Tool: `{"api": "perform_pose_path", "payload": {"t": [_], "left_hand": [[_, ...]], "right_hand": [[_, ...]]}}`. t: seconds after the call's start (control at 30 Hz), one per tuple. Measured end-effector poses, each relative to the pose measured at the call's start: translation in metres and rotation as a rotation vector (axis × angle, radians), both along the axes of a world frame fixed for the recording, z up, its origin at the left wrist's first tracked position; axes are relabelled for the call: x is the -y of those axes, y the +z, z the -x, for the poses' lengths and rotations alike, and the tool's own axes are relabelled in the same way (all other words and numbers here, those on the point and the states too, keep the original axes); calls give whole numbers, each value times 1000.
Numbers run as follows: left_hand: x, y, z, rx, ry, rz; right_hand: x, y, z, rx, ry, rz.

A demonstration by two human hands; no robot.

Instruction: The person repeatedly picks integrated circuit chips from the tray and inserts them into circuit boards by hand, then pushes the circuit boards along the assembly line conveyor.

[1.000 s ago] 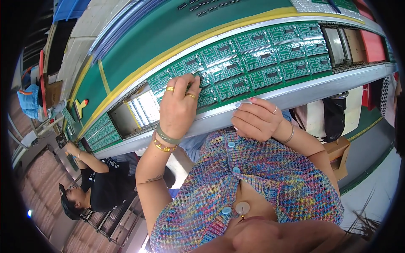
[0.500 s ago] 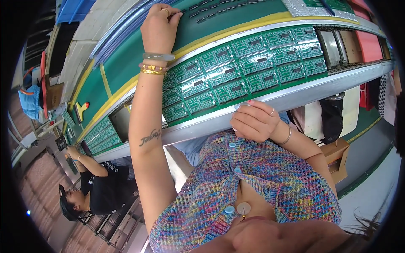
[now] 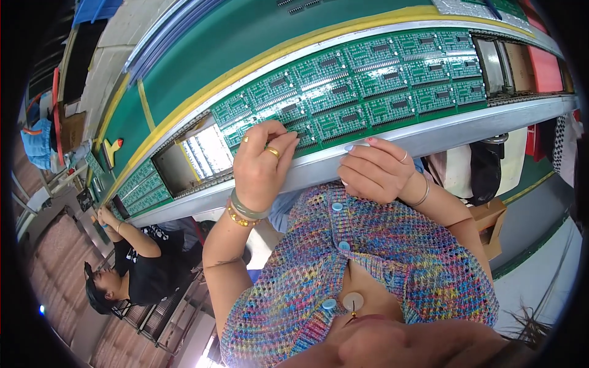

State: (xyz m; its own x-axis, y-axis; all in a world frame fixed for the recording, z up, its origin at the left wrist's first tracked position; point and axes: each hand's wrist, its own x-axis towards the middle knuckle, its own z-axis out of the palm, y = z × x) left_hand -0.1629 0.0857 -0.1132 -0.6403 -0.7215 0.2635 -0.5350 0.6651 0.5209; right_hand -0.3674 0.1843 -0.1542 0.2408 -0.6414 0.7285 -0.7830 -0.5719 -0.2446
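A panel of green circuit boards [image 3: 325, 92], each carrying a black chip and rows of pins, lies between the metal rails. At its near left part my left hand [image 3: 264, 162] bends over the boards, thumb and forefinger pinched together just above one. Whatever those fingertips hold is hidden. Against the near metal rail [image 3: 454, 135] rests my right hand [image 3: 377, 170], its fingers curled and pressed together; I cannot see into its palm. Loose black chips [image 3: 300, 7] lie on the green mat [image 3: 264, 30] at the top edge.
Left of the panel, the track has a gap showing a bright white patch [image 3: 208, 150]. More green boards [image 3: 144, 190] sit farther along, where another person [image 3: 144, 264] in black works. A yellow-handled tool [image 3: 111, 152] lies on the mat. Red bins [image 3: 540, 67] stand at far right.
My left hand has come back from the loose chips on the mat, down to the boards. The panel looks slightly shifted to the right and up. My right hand stays on the rail.
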Motion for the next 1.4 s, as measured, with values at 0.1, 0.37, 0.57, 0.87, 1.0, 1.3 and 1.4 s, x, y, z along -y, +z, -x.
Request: {"api": "perform_pose_path", "payload": {"t": [0.1, 0.37, 0.57, 0.87, 1.0, 1.3, 1.4], "left_hand": [[2, -3, 1, 16, -3, 20], [2, 0, 3, 43, -37, 46], [0, 0, 6, 64, -38, 100], [-2, 2, 0, 149, -95, 153], [-5, 13, -13, 322, -216, 107], [1, 1, 4, 302, -382, -55], [16, 4, 37, 204, -438, -63]], "right_hand": [[0, -2, 0, -5, -9, 0], [-1, -5, -1, 3, -16, 23], [0, -4, -1, 8, -15, 20], [0, -2, -1, -8, -12, 15], [-2, -4, 1, -24, 2, 24], [-5, -5, 5, 24, 40, 56], [-7, -8, 6, 14, 41, 62]]}}
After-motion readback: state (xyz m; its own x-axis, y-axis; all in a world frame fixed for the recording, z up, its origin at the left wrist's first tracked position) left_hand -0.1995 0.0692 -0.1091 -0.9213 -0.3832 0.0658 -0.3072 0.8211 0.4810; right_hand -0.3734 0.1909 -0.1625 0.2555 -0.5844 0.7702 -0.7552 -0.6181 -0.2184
